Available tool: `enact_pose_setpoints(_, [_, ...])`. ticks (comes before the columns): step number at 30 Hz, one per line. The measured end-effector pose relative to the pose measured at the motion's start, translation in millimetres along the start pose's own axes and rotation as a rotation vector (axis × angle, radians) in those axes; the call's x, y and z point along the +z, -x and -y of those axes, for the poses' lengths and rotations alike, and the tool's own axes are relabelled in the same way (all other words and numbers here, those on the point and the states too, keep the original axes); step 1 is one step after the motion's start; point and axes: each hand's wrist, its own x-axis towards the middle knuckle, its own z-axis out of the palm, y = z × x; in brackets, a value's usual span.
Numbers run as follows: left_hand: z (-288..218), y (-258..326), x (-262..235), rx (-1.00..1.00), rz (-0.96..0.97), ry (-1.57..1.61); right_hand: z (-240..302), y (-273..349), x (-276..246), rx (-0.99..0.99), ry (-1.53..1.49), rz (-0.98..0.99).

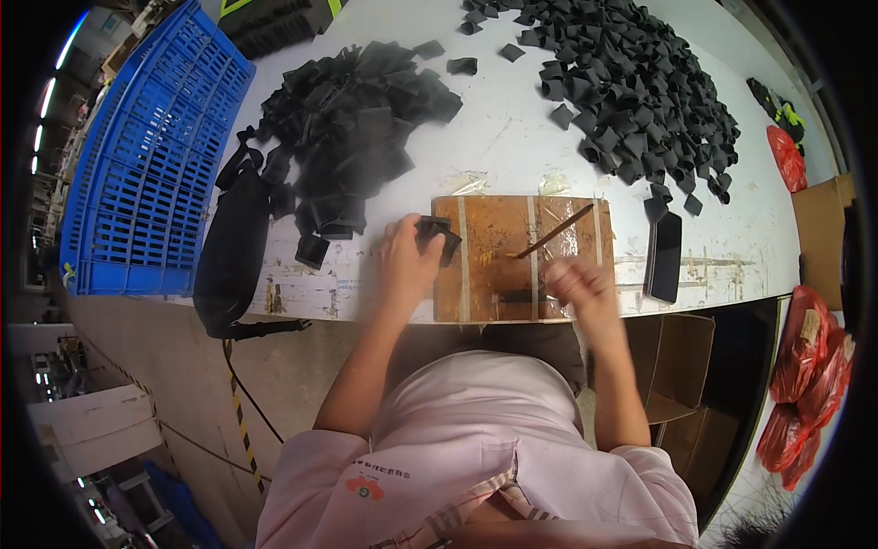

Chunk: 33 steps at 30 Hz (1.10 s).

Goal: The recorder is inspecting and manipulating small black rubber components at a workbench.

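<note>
My left hand point(409, 261) grips a small black fabric piece point(446, 247) between thumb and fingers, at the left edge of a worn brown board point(489, 265). My right hand point(585, 291) is over the board's right side, smeared by motion. Its fingers look curled, but whether they hold anything does not show. Just above it, a thin dark stick point(558, 230) lies slanting across the board. A flat black strip point(519, 296) is on the board near its front edge, between my hands. Strips of clear tape cover parts of the board.
A heap of flat black pieces point(357, 128) lies left, a larger heap of folded black pieces point(640, 101) right. A blue crate point(155, 156) and black pouch point(233, 247) stand at the left. A phone point(664, 257) rests right of the board. Red bags point(805, 366) sit far right.
</note>
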Motion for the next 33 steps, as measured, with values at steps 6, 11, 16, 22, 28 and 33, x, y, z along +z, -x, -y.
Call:
enact_pose_setpoints(6, [10, -5, 5, 0.149, 0.019, -0.122, -21, -6, 52, -0.094, 0.158, 0.156])
enact_pose_setpoints(11, [-4, 8, -4, -0.038, 0.078, 0.450, -24, -22, 77, -0.350, 0.167, -0.106])
enact_pose_setpoints(16, [-47, 31, -30, -0.249, 0.500, 1.082, -18, -27, 69, -0.036, -0.536, 0.186])
enact_pose_setpoints(22, [-61, 33, -44, -0.458, 0.700, 1.387, 0, -18, 48, 0.205, -0.796, 0.321])
enact_pose_setpoints(28, [-64, 31, -37, -0.322, 0.679, 1.192, 5, -13, 41, 0.243, -0.820, 0.366])
enact_pose_setpoints(33, [-61, 40, -34, -0.253, 0.598, 0.963, 2, 0, 53, -0.513, 0.581, -0.349])
